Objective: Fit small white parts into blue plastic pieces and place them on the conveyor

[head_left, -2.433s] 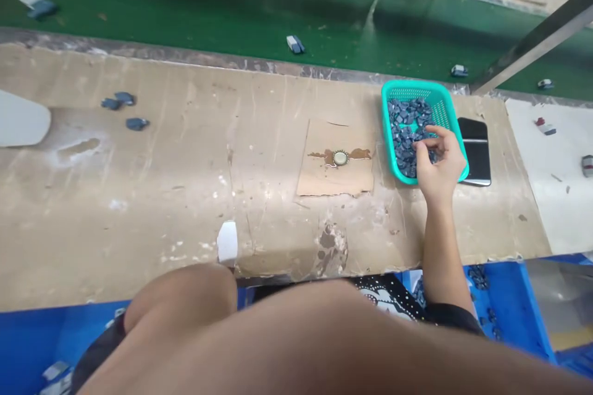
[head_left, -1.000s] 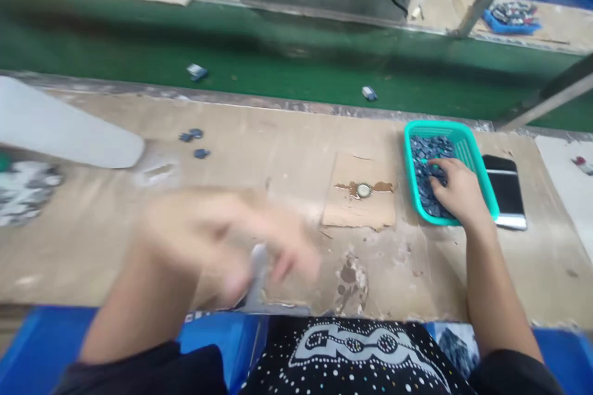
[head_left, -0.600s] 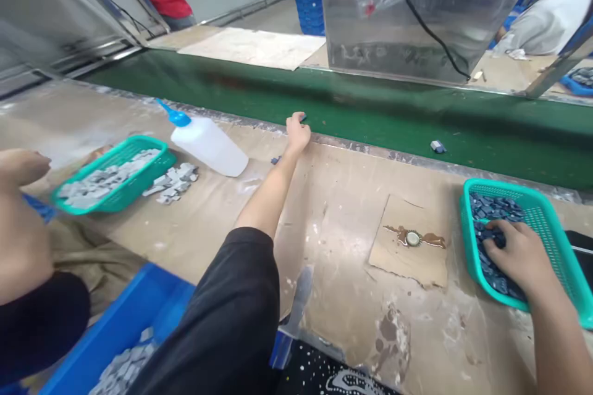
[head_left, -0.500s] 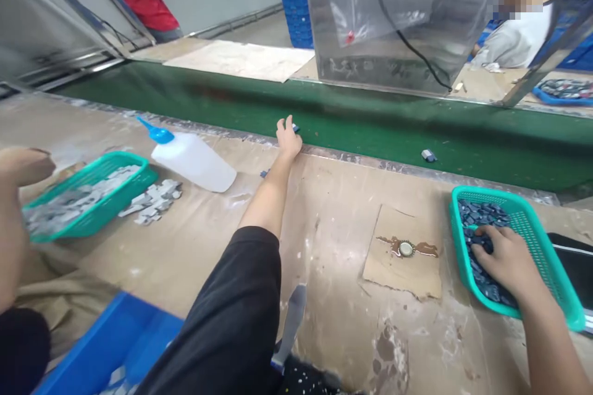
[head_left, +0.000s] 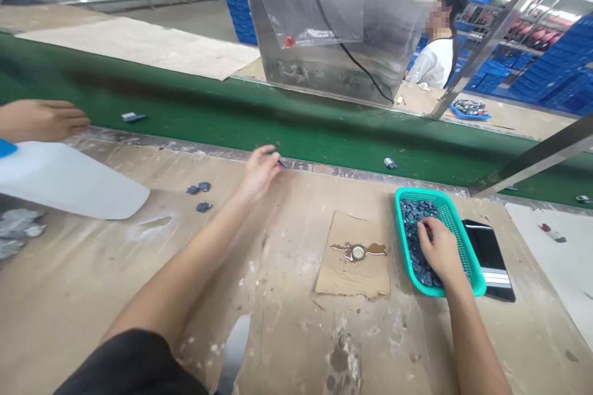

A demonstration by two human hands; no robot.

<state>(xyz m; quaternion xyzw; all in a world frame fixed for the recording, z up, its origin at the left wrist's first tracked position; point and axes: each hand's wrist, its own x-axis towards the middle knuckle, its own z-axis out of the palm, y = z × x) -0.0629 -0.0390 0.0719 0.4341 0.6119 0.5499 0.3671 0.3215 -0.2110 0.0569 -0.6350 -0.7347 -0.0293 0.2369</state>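
My left hand [head_left: 262, 174] is over the near edge of the green conveyor belt [head_left: 319, 145], its fingertips pinching a small dark blue piece [head_left: 282, 163]. Several similar dark pieces [head_left: 204, 207] lie on the table left of my forearm. My right hand [head_left: 440, 250] reaches into a green plastic basket [head_left: 473, 268] full of small dark blue pieces [head_left: 421, 271]; its fingers curl down among them, and what they grip is hidden. Between my hands, a bottle cap [head_left: 358, 252] sits in brown liquid on a torn piece of cardboard [head_left: 354, 281].
Another person's hand [head_left: 50, 120] is at the left, above a white squeeze bottle [head_left: 83, 179]. White-and-blue pieces [head_left: 390, 163] lie on the belt. A knife-like blade [head_left: 235, 345] rests near me. Beside the basket is a black flat object [head_left: 491, 259]. A metal post [head_left: 532, 157] rises at right.
The view has swung right. My left hand has come back from the belt to its near edge with a small dark piece. My right hand stays in the basket. The other person's hand moved toward the belt.
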